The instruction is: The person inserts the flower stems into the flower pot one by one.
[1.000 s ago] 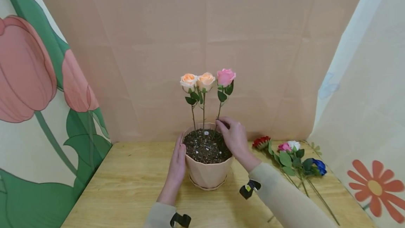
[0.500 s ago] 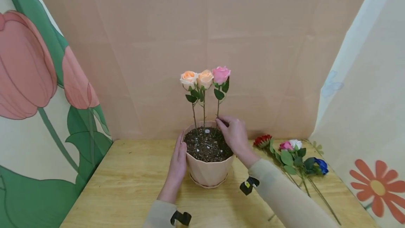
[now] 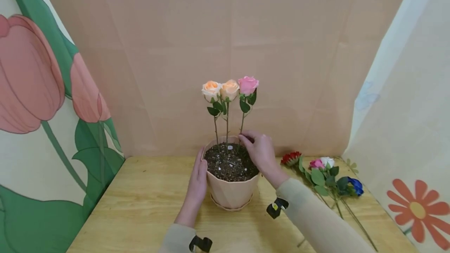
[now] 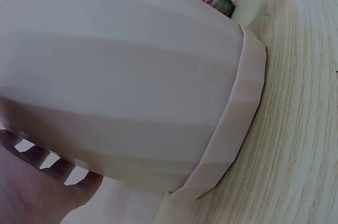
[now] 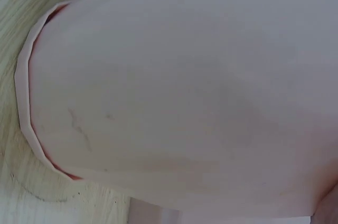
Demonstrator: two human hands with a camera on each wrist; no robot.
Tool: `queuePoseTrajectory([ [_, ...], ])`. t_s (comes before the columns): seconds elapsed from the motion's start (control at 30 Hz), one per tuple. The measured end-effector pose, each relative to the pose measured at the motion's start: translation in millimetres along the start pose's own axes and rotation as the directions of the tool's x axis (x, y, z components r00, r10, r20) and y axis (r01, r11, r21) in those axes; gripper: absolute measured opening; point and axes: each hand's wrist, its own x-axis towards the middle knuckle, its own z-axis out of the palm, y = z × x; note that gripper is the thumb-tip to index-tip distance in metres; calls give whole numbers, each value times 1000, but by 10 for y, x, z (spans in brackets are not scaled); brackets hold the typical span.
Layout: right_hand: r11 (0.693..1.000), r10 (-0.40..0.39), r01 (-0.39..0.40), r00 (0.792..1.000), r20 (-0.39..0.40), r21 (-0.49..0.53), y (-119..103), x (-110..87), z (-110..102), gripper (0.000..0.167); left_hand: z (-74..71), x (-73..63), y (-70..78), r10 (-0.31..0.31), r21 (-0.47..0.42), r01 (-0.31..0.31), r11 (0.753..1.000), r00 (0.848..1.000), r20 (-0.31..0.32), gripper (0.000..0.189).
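A pale pink faceted flowerpot (image 3: 232, 193) full of dark soil (image 3: 230, 167) stands in its saucer (image 4: 238, 108). My left hand (image 3: 197, 180) rests its extended fingers along the pot's left wall; in the left wrist view those fingers (image 4: 60, 168) lie spread against it. With thumb and fingertips, my right hand (image 3: 261, 153) pinches the lower stem of a pink rose (image 3: 248, 85), just above the soil at the pot's right rear. Two peach roses (image 3: 230, 89) stand upright in the soil to its left. The right wrist view is mostly filled by the pot wall (image 5: 158, 86), and the pinching fingertips are hidden there.
On the wooden table (image 3: 147, 206), right of the pot, lie several loose flowers: a red one (image 3: 291, 158), a deep pink rose (image 3: 316, 163), a white one (image 3: 327, 161) and a blue one (image 3: 356, 186). A plain backdrop (image 3: 168, 69) rises behind the table.
The pink rose's bloom has shifted left, closer to the peach roses, and its stem stands more upright. Both hands keep their places on the stem and the pot.
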Motion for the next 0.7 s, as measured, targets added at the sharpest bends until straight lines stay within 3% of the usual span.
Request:
queuePoseTrajectory([
  [0.4, 998, 52, -52, 999, -11, 21, -2, -64, -35, 26, 0, -22, -8, -8, 3, 8, 1000, 1000, -16, 57],
  [0.7, 994, 108, -108, 994, -11, -6, 4, -74, -233, 36, 7, -27, 2, -20, -3, 20, 1000, 1000, -8, 58],
])
